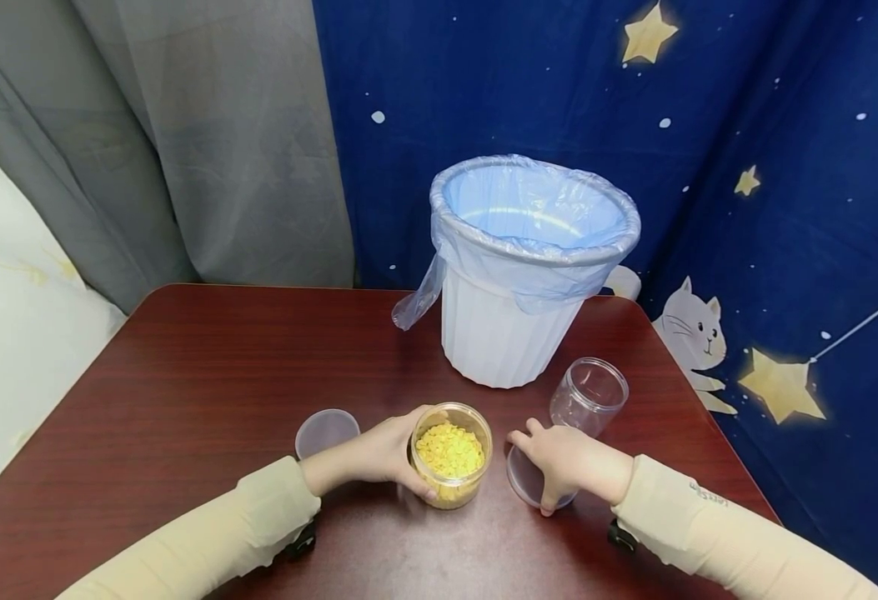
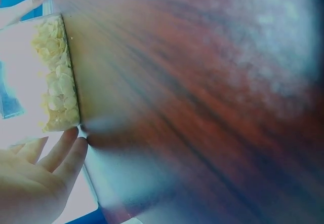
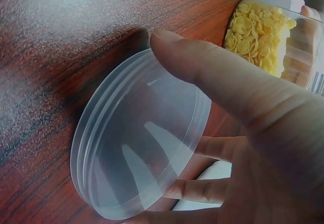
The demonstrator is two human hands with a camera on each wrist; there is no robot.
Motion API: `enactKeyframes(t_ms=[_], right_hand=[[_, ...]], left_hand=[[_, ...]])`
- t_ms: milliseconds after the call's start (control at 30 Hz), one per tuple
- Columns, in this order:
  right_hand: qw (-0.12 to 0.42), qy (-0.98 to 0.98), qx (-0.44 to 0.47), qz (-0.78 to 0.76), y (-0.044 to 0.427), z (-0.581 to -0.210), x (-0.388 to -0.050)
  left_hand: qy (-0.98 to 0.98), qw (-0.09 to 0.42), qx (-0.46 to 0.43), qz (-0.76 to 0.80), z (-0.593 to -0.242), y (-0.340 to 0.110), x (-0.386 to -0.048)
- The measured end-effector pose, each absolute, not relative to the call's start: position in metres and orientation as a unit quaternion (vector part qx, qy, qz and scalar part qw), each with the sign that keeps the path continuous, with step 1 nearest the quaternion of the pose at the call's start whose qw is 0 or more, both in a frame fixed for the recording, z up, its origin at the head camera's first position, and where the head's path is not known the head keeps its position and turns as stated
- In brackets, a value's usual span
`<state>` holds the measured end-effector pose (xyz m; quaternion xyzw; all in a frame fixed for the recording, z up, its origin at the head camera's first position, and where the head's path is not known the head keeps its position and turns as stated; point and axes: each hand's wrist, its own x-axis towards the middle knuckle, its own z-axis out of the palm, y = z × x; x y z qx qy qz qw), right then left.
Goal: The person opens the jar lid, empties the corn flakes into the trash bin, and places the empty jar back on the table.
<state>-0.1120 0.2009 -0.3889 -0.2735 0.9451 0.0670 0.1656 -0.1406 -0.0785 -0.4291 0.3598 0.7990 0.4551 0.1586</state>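
Observation:
My left hand (image 1: pixel 382 452) holds a clear plastic jar (image 1: pixel 455 493) from its left side, thumb in front and fingers behind. Yellow flakes (image 1: pixel 450 450), like cornflakes, partly fill the uncovered jar, which stands upright on the table; the left wrist view shows its side and the flakes (image 2: pixel 59 87). Just right of the jar, my right hand (image 1: pixel 569 458) reaches down over a round translucent lid (image 1: pixel 526 479). In the right wrist view the thumb and fingers span this lid (image 3: pixel 136 127) and grip opposite sides of its rim.
Behind my right hand stands a second clear jar (image 1: pixel 596 390), uncovered, with no flakes visible. Another translucent lid (image 1: pixel 324 432) lies left of the filled jar, partly behind my left wrist. A white bin (image 1: pixel 509 333) with a bluish plastic liner stands farther back on the dark red table (image 1: pixel 258 358).

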Motion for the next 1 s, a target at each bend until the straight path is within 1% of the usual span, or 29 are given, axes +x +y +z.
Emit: enactKeyframes(t_ms=[267, 633, 867, 1000], right_hand=[[0.172, 0.946, -0.267, 0.067, 0.202, -0.39, -0.111], [0.173, 0.948, -0.262, 0.053, 0.203, -0.389, -0.109], [0.178, 0.949, -0.258, 0.026, 0.206, -0.383, -0.11], [0.174, 0.945, -0.277, -0.001, 0.208, -0.374, -0.112]], left_hand=[[0.808, 0.153, 0.358, 0.443, -0.424, -0.08, -0.138], [0.821, 0.13, 0.356, 0.426, -0.415, -0.091, -0.135], [0.822, 0.125, 0.352, 0.429, -0.407, -0.101, -0.135], [0.82, 0.129, 0.351, 0.433, -0.401, -0.107, -0.135]])
